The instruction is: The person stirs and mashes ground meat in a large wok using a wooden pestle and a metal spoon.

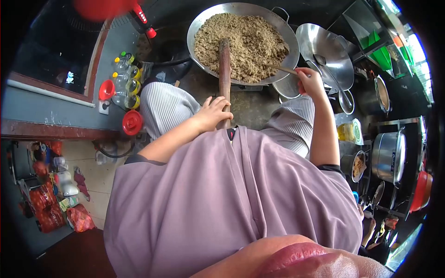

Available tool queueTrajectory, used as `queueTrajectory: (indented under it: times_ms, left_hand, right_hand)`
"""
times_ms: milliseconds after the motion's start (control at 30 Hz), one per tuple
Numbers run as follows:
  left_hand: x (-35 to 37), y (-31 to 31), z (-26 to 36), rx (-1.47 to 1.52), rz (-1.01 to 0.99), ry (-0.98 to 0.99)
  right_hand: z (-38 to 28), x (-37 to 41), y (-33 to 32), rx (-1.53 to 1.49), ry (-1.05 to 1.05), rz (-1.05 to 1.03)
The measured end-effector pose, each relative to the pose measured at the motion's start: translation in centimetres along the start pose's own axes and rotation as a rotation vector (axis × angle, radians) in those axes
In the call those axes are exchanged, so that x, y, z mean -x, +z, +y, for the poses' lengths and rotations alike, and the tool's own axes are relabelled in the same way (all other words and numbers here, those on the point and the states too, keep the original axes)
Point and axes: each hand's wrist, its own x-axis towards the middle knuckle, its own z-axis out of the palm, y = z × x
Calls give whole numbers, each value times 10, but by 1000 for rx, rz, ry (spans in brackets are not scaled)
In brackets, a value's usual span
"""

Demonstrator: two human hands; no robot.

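Note:
A wide metal wok (193, 23) holds a large heap of crumbly brown food (245, 39). A thick wooden paddle (225, 69) runs from the food toward my body, its far end resting in the heap. My left hand (214, 111) lies around the paddle's handle near my lap. At the wok's right edge, my right hand (309, 82) grips a thin wooden stick (285, 69), whose tip touches the food. The stick's type is too small to make out.
A second wok (320, 41) with a ladle (331, 74) stands at the right. Bottles with yellow caps (121, 83) and a red funnel (107, 90) are at the left. Metal pots (388, 156) line the right side. My knees flank the paddle.

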Motion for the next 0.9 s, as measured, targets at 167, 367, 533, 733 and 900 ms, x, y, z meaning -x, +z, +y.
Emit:
queueTrajectory:
  times_ms: [167, 367, 533, 733, 900]
  left_hand:
    - [-16, 15, -35, 314, 80, -1]
    - [-92, 20, -124, 1029, 943, -935]
    - [-116, 31, -181, 1861, 1044, -831]
    - [-132, 51, -198, 1754, 916, -761]
    - [-133, 43, -160, 1724, 944, -873]
  right_hand:
    - [7, 12, 0, -2, 87, -29]
    - [24, -24, -22, 7, 233, -223]
    - [8, -6, 4, -699, 604, -189]
    - [27, -25, 61, -1019, 842, -265]
    - [65, -95, 135, -1206, 818, -395]
